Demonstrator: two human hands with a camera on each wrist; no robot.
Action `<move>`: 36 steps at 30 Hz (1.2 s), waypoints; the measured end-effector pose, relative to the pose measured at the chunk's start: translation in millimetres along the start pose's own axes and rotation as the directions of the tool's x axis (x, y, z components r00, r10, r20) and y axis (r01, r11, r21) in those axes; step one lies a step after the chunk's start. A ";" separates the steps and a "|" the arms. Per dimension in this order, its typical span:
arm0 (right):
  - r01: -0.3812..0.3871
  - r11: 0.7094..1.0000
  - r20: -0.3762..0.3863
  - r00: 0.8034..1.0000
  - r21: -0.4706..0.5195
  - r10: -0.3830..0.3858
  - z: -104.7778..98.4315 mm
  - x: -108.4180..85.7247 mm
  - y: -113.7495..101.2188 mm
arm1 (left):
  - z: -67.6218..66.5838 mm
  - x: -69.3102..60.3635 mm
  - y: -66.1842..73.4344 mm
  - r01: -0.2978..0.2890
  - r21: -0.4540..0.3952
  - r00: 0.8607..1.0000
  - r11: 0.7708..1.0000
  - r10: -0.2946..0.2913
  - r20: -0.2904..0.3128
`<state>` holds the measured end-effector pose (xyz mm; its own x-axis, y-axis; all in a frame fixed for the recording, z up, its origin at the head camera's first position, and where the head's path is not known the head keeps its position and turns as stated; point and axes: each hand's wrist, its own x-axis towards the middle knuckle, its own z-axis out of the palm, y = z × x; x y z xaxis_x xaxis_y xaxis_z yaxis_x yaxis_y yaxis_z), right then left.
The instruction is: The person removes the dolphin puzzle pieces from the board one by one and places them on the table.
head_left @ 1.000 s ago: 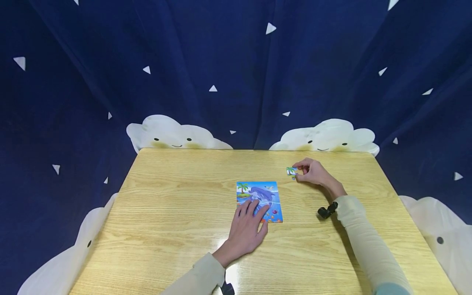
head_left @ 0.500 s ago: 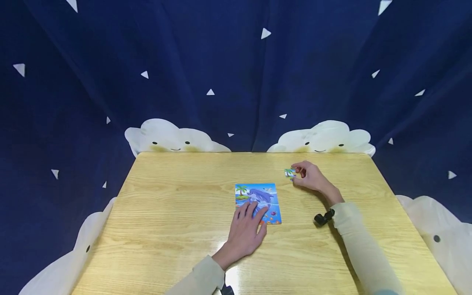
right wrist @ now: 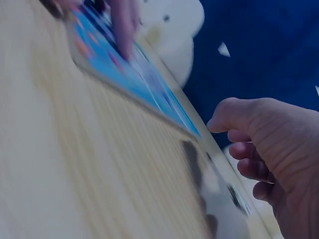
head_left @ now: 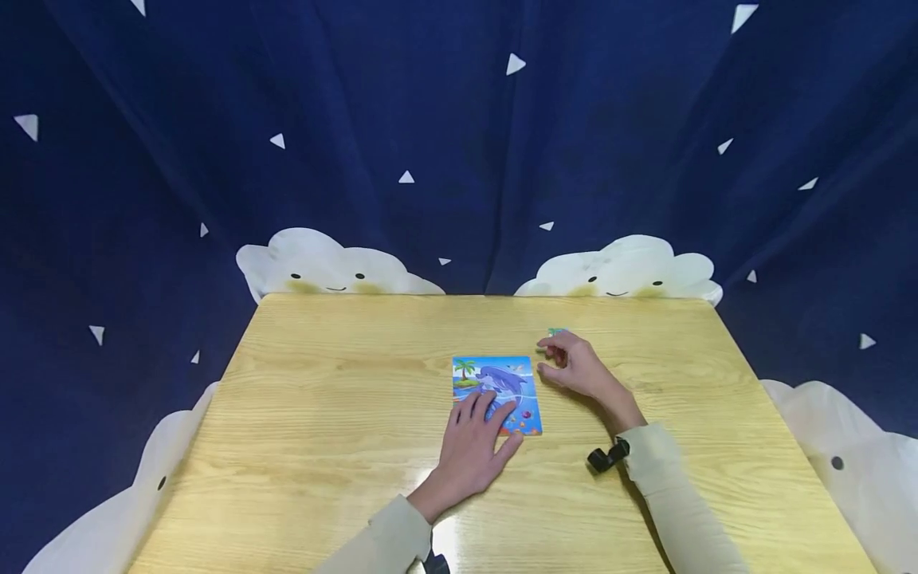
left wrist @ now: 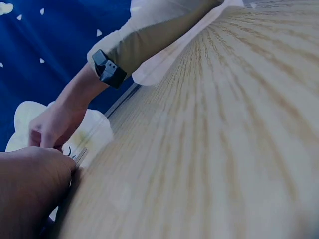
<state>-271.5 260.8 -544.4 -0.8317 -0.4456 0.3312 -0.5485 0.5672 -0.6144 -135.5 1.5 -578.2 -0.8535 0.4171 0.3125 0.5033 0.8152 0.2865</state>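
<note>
A square picture board [head_left: 505, 375] with a dolphin, palm tree and sea lies on the table; its colours also show, blurred, as the blue board [right wrist: 134, 84] in the right wrist view. My left hand [head_left: 469, 454] rests on its lower left part with fingers spread, hiding some of the picture. Just off the board's upper right corner is my right hand [head_left: 577, 367], fingers bent, thumb apart from them and nothing visible between. Behind its fingers a small palm-tree picture piece [head_left: 555, 331] lies on the table, mostly hidden. The right wrist view shows my right hand [right wrist: 279, 144] gripping nothing.
The wooden table [head_left: 344, 414] reaches back to a dark blue curtain [head_left: 402, 119] with white triangles and clouds. A small black camera [head_left: 606, 457] is strapped to the right wrist, and it casts no block over the board.
My right hand has left the small palm-tree piece and come nearer and leftward, towards the dolphin board. The piece stays behind on the table. My left hand keeps its place.
</note>
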 end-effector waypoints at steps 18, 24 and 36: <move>0.027 0.995 0.180 0.984 -0.096 -0.010 46.9 27.2 -49.8 | 1.7 2.2 -2.0 -0.004 0.027 1.000 1.000 0.004 -0.011; 0.017 0.997 0.236 0.972 -0.082 0.003 46.4 25.4 -53.2 | 2.3 -0.7 -1.2 0.007 0.047 1.000 0.999 -0.007 -0.001; -0.029 0.986 0.114 0.992 -0.165 0.049 63.4 20.8 -49.0 | 0.2 0.4 -0.1 -0.009 0.054 1.000 0.998 0.010 -0.002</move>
<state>-256.4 179.8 -552.8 -0.8423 -0.4932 0.2174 -0.5305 0.6868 -0.4969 -136.0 1.6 -578.3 -0.8484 0.4242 0.3168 0.5033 0.8318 0.2342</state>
